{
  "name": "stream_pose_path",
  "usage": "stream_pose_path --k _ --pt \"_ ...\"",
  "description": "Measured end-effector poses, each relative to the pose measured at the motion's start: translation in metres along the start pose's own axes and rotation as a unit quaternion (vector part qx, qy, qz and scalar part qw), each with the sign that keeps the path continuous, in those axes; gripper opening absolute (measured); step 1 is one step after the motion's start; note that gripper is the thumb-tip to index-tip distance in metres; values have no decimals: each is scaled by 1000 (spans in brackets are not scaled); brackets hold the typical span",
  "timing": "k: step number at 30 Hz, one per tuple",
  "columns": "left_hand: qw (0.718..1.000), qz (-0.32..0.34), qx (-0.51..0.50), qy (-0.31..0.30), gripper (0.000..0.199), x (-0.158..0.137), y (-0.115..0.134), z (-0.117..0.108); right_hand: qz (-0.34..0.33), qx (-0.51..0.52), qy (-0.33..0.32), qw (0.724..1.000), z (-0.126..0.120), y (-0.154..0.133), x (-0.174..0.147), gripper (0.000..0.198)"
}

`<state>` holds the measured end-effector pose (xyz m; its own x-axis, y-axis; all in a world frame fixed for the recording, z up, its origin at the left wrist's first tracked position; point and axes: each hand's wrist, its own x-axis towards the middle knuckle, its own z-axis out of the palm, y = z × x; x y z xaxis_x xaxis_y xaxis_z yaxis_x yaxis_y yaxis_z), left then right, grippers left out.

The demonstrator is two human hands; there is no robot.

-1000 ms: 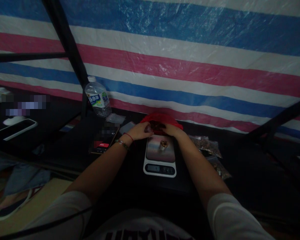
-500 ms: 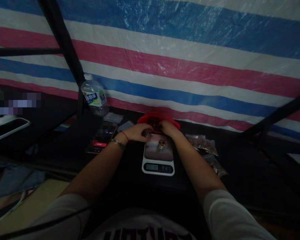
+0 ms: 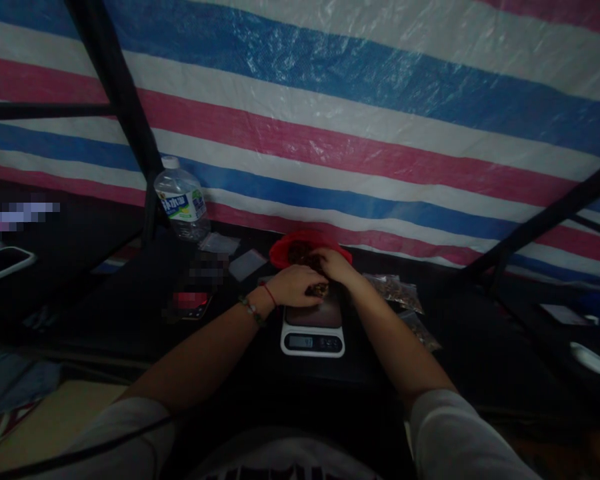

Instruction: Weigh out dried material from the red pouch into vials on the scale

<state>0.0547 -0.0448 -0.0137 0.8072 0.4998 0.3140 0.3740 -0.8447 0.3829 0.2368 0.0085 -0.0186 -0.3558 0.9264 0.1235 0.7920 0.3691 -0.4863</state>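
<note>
Fingers of your left hand (image 3: 296, 285) curl around a small clump of brown pieces (image 3: 320, 289) over the plate (image 3: 313, 317) of the white digital scale (image 3: 312, 331); you can't tell in this dim light whether they grip it or merely cup it. Your right hand (image 3: 337, 267) reaches into the red bowl (image 3: 280, 254) of dark brown bits (image 3: 299, 251) just beyond the scale, its fingertips too shadowed to tell whether they are parted or pinching something. Watch that left hand: if it leans on the plate, its weight could falsify the reading, and the digits on the display (image 3: 301, 342) are blurred from here. A tilted or loose hold may scatter pieces across the plate or the black tabletop (image 3: 470, 340). With your hands so close together, one knocking the other could spill the clump, and pressing on the bowl's rim could tip it. Swinging your right forearm (image 3: 387, 327) outward might also shift the clear bags of brown bits (image 3: 391, 287) beside it.
</note>
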Motion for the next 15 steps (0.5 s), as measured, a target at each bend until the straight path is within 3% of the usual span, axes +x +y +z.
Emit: stream_pose_path --k 6,11,15 --pt "984 -129 60 109 30 15 -27 -1 30 65 38 997 1 4 -29 51" --pt "960 -240 128 58 37 39 -51 -3 21 23 61 998 13 6 -35 51" --pt "964 -196 180 22 12 53 -52 -8 3 22 89 996 17 9 -38 51"
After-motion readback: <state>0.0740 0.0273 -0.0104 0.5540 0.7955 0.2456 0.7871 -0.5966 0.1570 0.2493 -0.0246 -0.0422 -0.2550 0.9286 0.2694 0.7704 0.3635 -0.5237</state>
